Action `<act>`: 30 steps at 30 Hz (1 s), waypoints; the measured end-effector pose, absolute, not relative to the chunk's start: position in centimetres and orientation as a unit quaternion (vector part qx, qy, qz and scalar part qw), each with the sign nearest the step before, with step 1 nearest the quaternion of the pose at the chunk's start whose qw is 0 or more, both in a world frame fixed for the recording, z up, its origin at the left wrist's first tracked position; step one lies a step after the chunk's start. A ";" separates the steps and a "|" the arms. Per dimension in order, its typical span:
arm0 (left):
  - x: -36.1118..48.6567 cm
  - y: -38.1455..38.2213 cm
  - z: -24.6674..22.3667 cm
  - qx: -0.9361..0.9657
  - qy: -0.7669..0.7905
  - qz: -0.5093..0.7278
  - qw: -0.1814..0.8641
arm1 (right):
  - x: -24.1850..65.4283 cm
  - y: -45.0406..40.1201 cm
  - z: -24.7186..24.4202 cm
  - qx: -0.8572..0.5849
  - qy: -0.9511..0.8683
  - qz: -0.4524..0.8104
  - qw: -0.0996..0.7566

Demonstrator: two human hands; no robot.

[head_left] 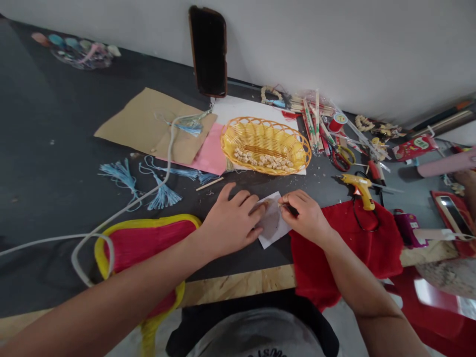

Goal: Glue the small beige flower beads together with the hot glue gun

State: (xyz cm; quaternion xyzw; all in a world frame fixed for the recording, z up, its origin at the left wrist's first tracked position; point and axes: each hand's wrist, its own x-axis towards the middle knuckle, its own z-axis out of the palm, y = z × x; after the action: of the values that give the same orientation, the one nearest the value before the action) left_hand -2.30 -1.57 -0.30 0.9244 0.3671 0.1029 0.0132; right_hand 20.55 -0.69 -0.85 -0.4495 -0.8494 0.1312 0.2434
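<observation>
A grey shirt front with dark lettering (256,332) lies nearest, below both grips. The left grip (234,218) has its fingers loosely spread, reaching the left part of a small white sheet of paper (274,229), which lies on the dark grey surface (44,173) between the two grips. The right grip (303,213) has thumb and fingertips pressed together at the sheet's upper right edge; whether something tiny sits between them, I cannot tell. Ahead of both grips stands an oval basket of woven yellow strands (262,135), with small, pale, lumpy pieces (275,161) gathered along its near side. Light-blue thread tassels (163,197) lie left of the left grip. Right of the right grip, a yellow glue gun (357,183) lies at the far edge of a red cloth (349,248).
</observation>
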 end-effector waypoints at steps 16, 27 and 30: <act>-2.2 -1.6 -0.1 0.922 0.371 0.112 0.024 | 20.1 -1.0 -1.3 -0.405 -0.890 0.055 0.202; -2.5 -1.7 -0.3 0.926 0.361 0.110 0.012 | 19.7 -1.4 -0.8 -0.395 -0.904 -0.052 0.157; -2.6 -1.6 -0.1 0.924 0.370 0.096 0.009 | 19.8 -1.4 -0.8 -0.395 -0.904 -0.051 0.152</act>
State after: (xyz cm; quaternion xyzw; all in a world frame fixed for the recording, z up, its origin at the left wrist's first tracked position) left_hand -2.64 -1.63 -0.08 0.9239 0.3702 0.0962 0.0087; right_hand 19.75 -1.41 -0.81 -0.3953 -0.9044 -0.0512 0.1524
